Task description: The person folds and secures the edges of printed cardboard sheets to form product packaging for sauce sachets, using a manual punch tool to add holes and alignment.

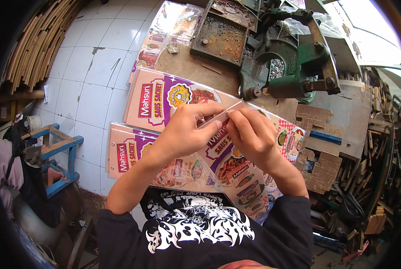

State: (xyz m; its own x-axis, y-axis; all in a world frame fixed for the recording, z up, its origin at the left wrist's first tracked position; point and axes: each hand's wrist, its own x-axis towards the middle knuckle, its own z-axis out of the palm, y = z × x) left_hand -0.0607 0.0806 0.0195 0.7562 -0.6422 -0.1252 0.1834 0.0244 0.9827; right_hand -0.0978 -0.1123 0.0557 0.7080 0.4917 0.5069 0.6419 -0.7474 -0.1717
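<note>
A glossy printed sheet [232,163], purple and peach with food pictures, hangs from both hands toward my lap. My left hand [187,127] is closed on its upper edge, thumb on the near side. Just to the right, my right hand [254,132] pinches the same edge near the corner. A tiny shiny piece shows at those fingertips, too small to name for sure. Beneath my hands lies another sheet of similar print [157,96]. A further pile of such sheets [124,154] sits nearer, partly behind my left forearm.
A green hand press [290,74] with a lever stands on the bench beyond my right hand. Left of it are dirty metal trays [220,38] with small bits. More sheets [162,33] lie at the far left of the bench. Wood strips [41,42] and a blue stool frame [70,157] are left.
</note>
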